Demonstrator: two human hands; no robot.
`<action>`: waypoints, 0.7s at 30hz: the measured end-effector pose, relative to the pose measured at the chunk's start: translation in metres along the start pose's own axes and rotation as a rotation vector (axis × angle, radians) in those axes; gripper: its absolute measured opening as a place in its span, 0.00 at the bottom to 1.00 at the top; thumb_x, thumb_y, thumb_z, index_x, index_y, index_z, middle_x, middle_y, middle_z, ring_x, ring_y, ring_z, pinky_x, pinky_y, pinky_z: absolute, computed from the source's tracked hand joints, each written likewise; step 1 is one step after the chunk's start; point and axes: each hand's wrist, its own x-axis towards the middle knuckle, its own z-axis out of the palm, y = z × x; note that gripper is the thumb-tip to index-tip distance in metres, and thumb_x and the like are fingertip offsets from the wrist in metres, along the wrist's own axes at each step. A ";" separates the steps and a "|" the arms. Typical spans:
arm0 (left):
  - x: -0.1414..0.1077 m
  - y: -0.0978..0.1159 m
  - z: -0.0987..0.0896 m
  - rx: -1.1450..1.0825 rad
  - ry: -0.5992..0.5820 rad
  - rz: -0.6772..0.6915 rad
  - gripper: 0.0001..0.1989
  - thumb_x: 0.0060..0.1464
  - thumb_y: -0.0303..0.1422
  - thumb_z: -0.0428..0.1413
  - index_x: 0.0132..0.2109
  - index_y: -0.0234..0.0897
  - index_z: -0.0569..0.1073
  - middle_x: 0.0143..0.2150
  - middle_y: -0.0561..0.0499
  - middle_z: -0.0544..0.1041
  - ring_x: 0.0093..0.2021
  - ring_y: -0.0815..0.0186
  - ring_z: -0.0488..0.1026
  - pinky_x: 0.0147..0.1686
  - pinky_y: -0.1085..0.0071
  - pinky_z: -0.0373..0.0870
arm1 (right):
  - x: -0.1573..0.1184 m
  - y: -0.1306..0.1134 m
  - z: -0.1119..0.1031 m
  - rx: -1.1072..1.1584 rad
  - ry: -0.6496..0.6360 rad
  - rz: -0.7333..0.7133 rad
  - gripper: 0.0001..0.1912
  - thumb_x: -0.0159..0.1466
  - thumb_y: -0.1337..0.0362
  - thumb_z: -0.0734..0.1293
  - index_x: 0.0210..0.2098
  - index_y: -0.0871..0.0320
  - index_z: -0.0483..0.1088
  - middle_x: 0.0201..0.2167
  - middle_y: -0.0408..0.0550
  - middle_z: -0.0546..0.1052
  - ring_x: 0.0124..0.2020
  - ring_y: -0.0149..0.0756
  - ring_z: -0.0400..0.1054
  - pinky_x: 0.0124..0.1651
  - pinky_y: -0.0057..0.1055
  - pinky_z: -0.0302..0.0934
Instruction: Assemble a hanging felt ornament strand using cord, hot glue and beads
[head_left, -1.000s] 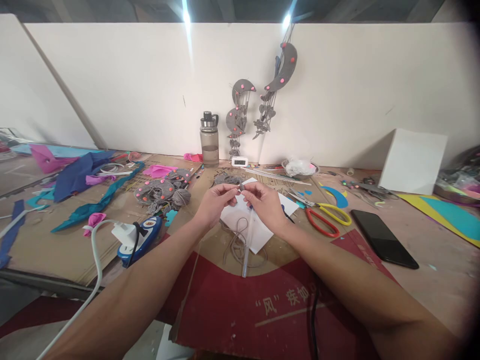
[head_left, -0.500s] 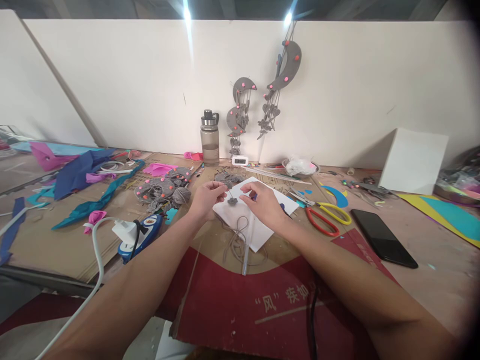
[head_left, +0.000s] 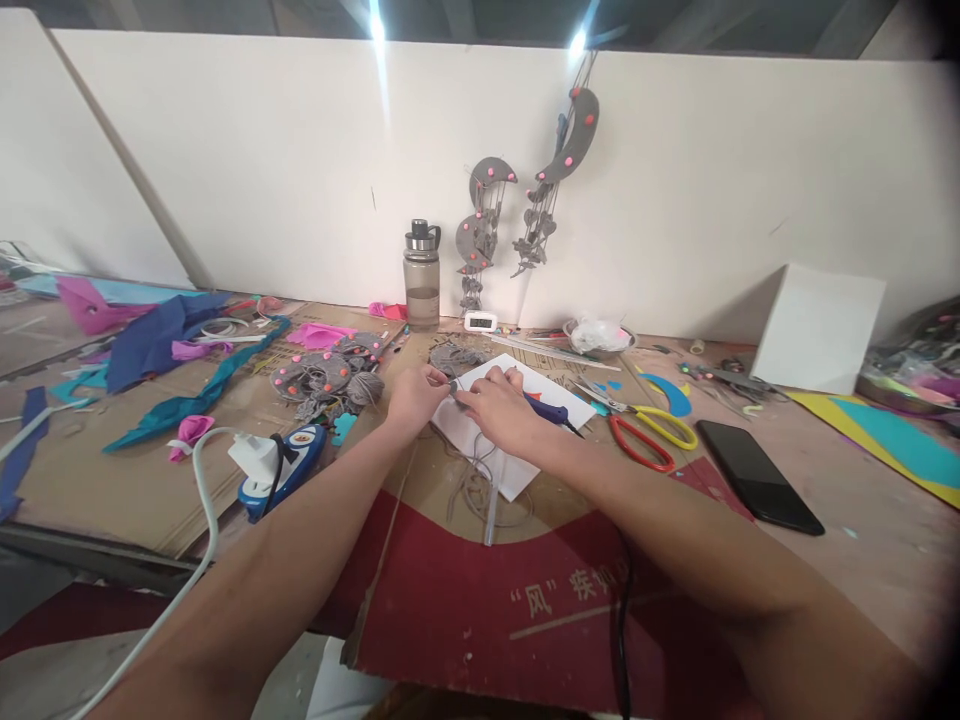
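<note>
My left hand [head_left: 417, 402] is closed, its thumb and fingertips pinching at a small grey piece [head_left: 453, 387], which is mostly hidden by the fingers. My right hand [head_left: 501, 408] meets it from the other side, fingers bent and tips on the same piece. Both hands are above a white sheet of paper [head_left: 517, 480]. A dark blue glue gun [head_left: 549, 410] lies on the sheet just behind my right hand. Below the hands, loose grey cord [head_left: 469, 490] is coiled near a clear glue stick [head_left: 491, 515].
Scissors [head_left: 652, 430] with red and yellow handles and a black phone [head_left: 757, 475] lie to the right. Grey yarn-wrapped crescents [head_left: 322, 370], a blue power strip [head_left: 289, 470] and its white cable sit left. A water bottle [head_left: 422, 280] stands at the back.
My right hand has moved left and closed in on the left hand. The small grey piece, hanging between the hands before, is now at both hands' fingertips. More of the glue gun shows.
</note>
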 end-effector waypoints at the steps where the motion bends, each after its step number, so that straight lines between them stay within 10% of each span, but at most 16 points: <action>1: 0.000 0.000 0.001 0.013 -0.004 0.001 0.09 0.45 0.34 0.59 0.35 0.38 0.77 0.31 0.51 0.79 0.33 0.66 0.74 0.31 0.73 0.65 | 0.002 0.000 0.002 -0.013 -0.024 0.000 0.12 0.67 0.64 0.59 0.44 0.53 0.73 0.37 0.53 0.74 0.46 0.47 0.56 0.45 0.43 0.40; 21: 0.007 -0.001 0.000 0.179 -0.181 0.083 0.13 0.47 0.36 0.59 0.42 0.40 0.80 0.41 0.49 0.81 0.40 0.63 0.75 0.38 0.72 0.68 | 0.012 0.001 0.007 -0.058 -0.019 0.006 0.09 0.65 0.68 0.60 0.34 0.59 0.72 0.33 0.53 0.78 0.44 0.45 0.61 0.47 0.44 0.40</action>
